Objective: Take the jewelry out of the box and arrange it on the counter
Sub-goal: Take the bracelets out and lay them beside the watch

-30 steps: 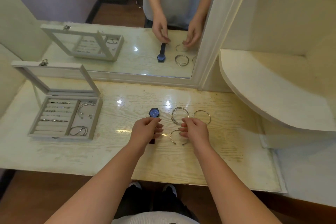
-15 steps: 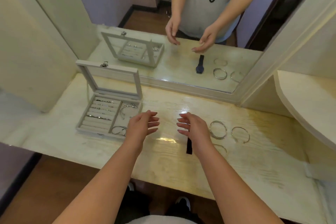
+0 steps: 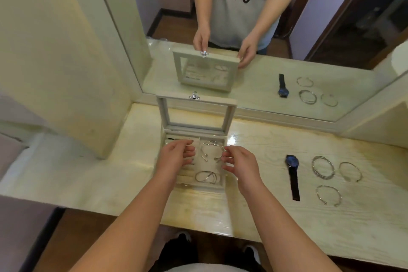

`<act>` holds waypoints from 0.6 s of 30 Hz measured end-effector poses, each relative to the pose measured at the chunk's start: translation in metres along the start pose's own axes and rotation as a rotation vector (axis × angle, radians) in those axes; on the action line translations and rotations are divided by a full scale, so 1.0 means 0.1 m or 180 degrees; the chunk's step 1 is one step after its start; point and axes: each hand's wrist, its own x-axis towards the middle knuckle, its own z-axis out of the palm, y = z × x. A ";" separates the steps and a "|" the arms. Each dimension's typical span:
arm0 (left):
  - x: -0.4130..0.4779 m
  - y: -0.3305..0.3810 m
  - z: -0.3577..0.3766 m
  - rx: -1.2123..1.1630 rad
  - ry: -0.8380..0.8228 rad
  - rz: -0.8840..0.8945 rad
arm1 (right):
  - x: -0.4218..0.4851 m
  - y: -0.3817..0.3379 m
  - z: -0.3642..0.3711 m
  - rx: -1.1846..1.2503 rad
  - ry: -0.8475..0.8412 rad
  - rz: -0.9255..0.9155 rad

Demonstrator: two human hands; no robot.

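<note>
Silver bangles (image 3: 316, 172): three on counter (image 3: 265, 216), two in box (image 3: 198, 187).

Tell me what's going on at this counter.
A person stands at a pale wood-grain counter facing a mirror, both bare hands over an open grey jewelry box with a glass-windowed lid. The left hand and right hand are open, with no grip on anything. Two silver open-ended bangles lie in the box's right-hand compartments. Out on the counter to the right lie a blue-faced watch with a black strap and three silver bangles.
</note>
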 end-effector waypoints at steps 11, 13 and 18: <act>0.22 0.02 -0.12 0.0091 -0.0242 -0.0141 | 0.17 0.07 0.20 -0.0994 0.0532 -0.0422; 0.25 0.03 -0.14 0.0137 -0.0243 -0.0124 | 0.24 0.07 0.24 -0.1657 0.0700 -0.0711; 0.28 0.02 -0.19 0.0266 -0.0245 -0.0110 | 0.40 0.11 0.32 -0.3056 0.0743 -0.0897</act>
